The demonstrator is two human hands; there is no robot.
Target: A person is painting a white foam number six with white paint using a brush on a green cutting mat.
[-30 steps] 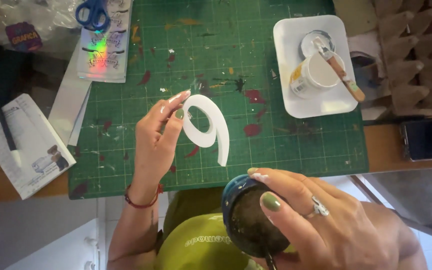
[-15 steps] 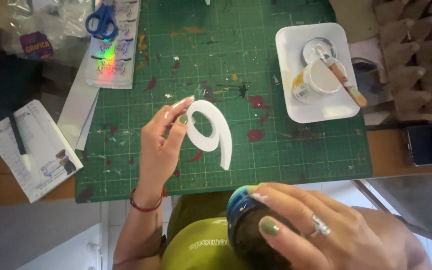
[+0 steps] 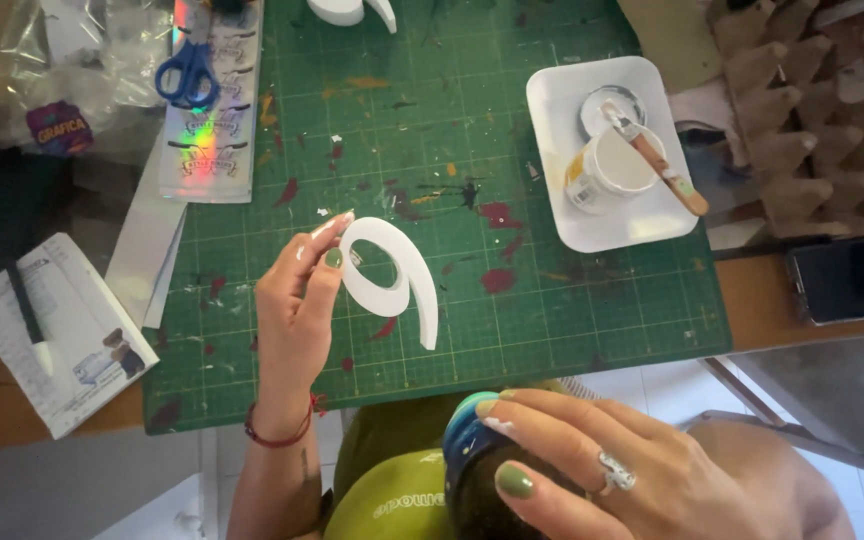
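The left hand (image 3: 297,310) pinches a white foam numeral shaped like a nine (image 3: 392,275) at its loop, above the green cutting mat (image 3: 552,320). The right hand (image 3: 602,475) wraps closed over a dark round jar (image 3: 467,470) near the mat's front edge, contents hidden. Well beyond the fingertips, a white rectangular tray (image 3: 562,100) holds a white paint pot (image 3: 607,165) and a wooden-handled brush (image 3: 662,170).

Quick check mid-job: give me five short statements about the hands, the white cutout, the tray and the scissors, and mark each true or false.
1. The left hand holds the white nine-shaped cutout by its loop. True.
2. The right hand rests on a dark round jar. True.
3. The scissors have red handles. False: they are blue.
4. The white tray sits at the mat's left edge. False: it is on the right.
5. A brush lies across the cup in the tray. True.
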